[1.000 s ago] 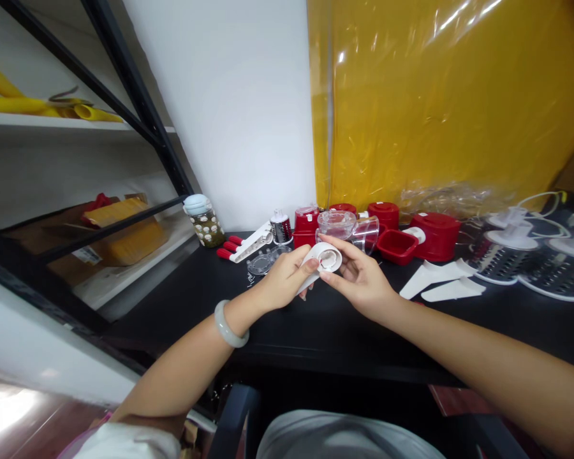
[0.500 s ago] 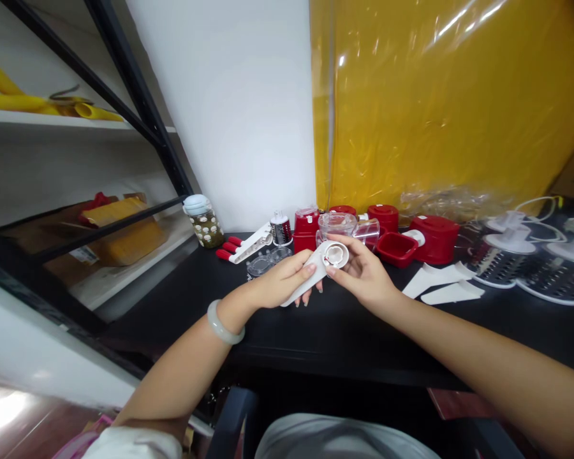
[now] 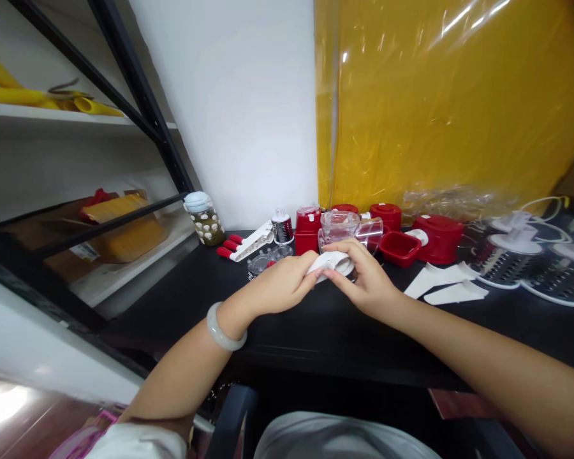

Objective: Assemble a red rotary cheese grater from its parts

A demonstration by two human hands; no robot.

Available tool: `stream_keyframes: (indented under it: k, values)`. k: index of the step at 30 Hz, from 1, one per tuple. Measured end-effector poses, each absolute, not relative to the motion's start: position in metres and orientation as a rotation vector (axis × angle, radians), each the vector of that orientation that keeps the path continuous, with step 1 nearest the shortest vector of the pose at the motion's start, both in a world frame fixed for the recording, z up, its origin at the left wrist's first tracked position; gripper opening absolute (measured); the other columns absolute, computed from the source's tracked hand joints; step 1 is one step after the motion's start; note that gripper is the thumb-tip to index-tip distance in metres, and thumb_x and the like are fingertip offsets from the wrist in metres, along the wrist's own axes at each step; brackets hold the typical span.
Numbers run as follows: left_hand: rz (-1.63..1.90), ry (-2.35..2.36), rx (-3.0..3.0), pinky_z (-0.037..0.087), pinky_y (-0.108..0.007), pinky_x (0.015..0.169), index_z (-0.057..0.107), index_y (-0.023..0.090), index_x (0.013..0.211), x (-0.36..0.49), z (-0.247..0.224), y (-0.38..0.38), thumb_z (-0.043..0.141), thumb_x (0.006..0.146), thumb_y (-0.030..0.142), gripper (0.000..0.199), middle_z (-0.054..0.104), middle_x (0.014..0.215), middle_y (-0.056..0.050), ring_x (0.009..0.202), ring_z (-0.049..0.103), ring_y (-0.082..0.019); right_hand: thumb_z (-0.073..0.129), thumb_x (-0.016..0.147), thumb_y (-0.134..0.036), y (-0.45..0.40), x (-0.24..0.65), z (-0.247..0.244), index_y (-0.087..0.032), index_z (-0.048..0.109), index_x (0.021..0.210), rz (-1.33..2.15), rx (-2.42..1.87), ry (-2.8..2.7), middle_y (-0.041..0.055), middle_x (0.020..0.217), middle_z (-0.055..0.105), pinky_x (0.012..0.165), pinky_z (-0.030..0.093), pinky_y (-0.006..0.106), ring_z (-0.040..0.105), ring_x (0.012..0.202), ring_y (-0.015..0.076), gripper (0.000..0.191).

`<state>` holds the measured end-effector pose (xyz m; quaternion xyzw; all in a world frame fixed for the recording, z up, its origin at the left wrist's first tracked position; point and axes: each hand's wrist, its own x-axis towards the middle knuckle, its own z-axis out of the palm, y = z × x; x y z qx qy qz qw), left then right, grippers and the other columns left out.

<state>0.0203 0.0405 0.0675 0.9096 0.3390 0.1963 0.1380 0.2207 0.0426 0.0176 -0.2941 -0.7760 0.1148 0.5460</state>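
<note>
Both hands hold a white plastic crank handle (image 3: pixel 332 261) with a rounded, hollow end, just above the black table. My left hand (image 3: pixel 284 284) is closed around its arm and hides most of it. The thumb and fingers of my right hand (image 3: pixel 363 277) grip the rounded end. A bit of red shows behind my left hand; I cannot tell whether it belongs to the handle. Behind the hands stand a clear plastic housing (image 3: pixel 339 226) and a clear scalloped part (image 3: pixel 270 256). White crank arms with red grips (image 3: pixel 251 243) lie to the left.
Red plastic housings (image 3: pixel 437 239), a red square hopper (image 3: pixel 399 248) and white flat pieces (image 3: pixel 442 280) lie right of centre. Grater drums (image 3: pixel 511 258) stand far right. A small drum (image 3: pixel 281 228) and a lidded jar (image 3: pixel 204 220) are at the back left, near a metal shelf rack (image 3: pixel 165 153).
The white crank handle has been tilted, so its round socket no longer faces me and its outer side shows. My left hand has rolled over its arm, now hiding it.
</note>
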Motion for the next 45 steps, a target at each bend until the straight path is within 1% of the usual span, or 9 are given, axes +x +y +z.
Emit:
stream_keyframes:
  k: [8,12,16,19,21,26,34,40,45]
  values:
    - [0.541,1.002,2.671,0.038,-0.026,0.058,0.051,0.019,0.094,0.02,0.068,0.039,0.035,0.1,0.042,0.028,0.059,0.07,0.0,0.059,0.056,-0.015,0.058,0.09,-0.029,0.04,0.219,0.015,-0.024,0.051,0.115,0.185,-0.7,-1.879,0.0086,0.104,0.055,0.085,0.051,0.042,0.058,0.098,0.0242,0.026]
    - [0.536,0.938,2.593,0.041,-0.026,0.059,0.05,0.019,0.093,0.018,0.067,0.043,0.035,0.101,0.042,0.028,0.059,0.065,0.002,0.056,0.059,-0.015,0.063,0.088,-0.035,0.041,0.219,0.017,-0.024,0.055,0.111,0.223,-0.701,-1.853,0.0075,0.1,0.058,0.082,0.052,0.041,0.061,0.093,0.0239,0.026]
    - [0.523,0.86,2.486,0.043,-0.025,0.057,0.046,0.019,0.089,0.018,0.066,0.044,0.031,0.102,0.043,0.031,0.057,0.059,0.004,0.051,0.06,-0.013,0.07,0.082,-0.044,0.041,0.222,0.016,-0.025,0.055,0.119,0.272,-0.73,-1.826,0.0084,0.108,0.062,0.085,0.053,0.042,0.062,0.098,0.0255,0.044]
    - [0.532,0.831,2.427,0.045,-0.023,0.056,0.045,0.019,0.087,0.018,0.067,0.044,0.03,0.102,0.045,0.033,0.057,0.057,0.004,0.05,0.06,-0.012,0.074,0.078,-0.044,0.039,0.222,0.013,-0.026,0.047,0.132,0.333,-0.741,-1.819,0.0107,0.121,0.059,0.094,0.051,0.045,0.061,0.108,0.0277,0.063]
    - [0.535,0.812,2.389,0.046,-0.022,0.055,0.045,0.019,0.087,0.018,0.068,0.044,0.03,0.102,0.047,0.035,0.057,0.057,0.004,0.05,0.061,-0.011,0.075,0.078,-0.042,0.038,0.221,0.01,-0.026,0.041,0.137,0.392,-0.74,-1.806,0.0122,0.127,0.057,0.098,0.05,0.047,0.06,0.112,0.0284,0.07]
    - [0.546,0.781,2.337,0.046,-0.02,0.051,0.047,0.017,0.091,0.017,0.068,0.045,0.031,0.101,0.049,0.036,0.058,0.064,0.003,0.049,0.059,-0.009,0.067,0.085,-0.036,0.037,0.218,0.008,-0.026,0.037,0.14,0.512,-0.72,-1.759,0.0131,0.133,0.054,0.103,0.048,0.047,0.058,0.119,0.0278,0.064]
    - [0.589,0.712,2.248,0.047,-0.019,0.049,0.047,0.017,0.093,0.015,0.065,0.048,0.033,0.101,0.048,0.036,0.06,0.072,0.001,0.049,0.06,-0.008,0.063,0.089,-0.03,0.032,0.217,0.012,-0.025,0.036,0.136,0.66,-0.634,-1.72,0.0106,0.122,0.059,0.092,0.055,0.037,0.062,0.11,0.0221,0.054]
    - [0.563,0.691,2.167,0.046,-0.018,0.045,0.046,0.016,0.096,0.015,0.062,0.05,0.034,0.1,0.051,0.037,0.061,0.075,-0.001,0.049,0.061,-0.008,0.062,0.089,-0.029,0.034,0.216,0.012,-0.025,0.038,0.132,0.694,-0.613,-1.711,0.0094,0.115,0.062,0.086,0.056,0.037,0.065,0.101,0.0213,0.05]
    - [0.556,0.688,2.158,0.046,-0.018,0.045,0.045,0.017,0.097,0.016,0.061,0.05,0.033,0.1,0.049,0.035,0.06,0.076,0.0,0.049,0.06,-0.008,0.062,0.089,-0.03,0.035,0.216,0.012,-0.025,0.039,0.131,0.72,-0.605,-1.704,0.0091,0.115,0.062,0.086,0.056,0.036,0.065,0.102,0.0212,0.048]
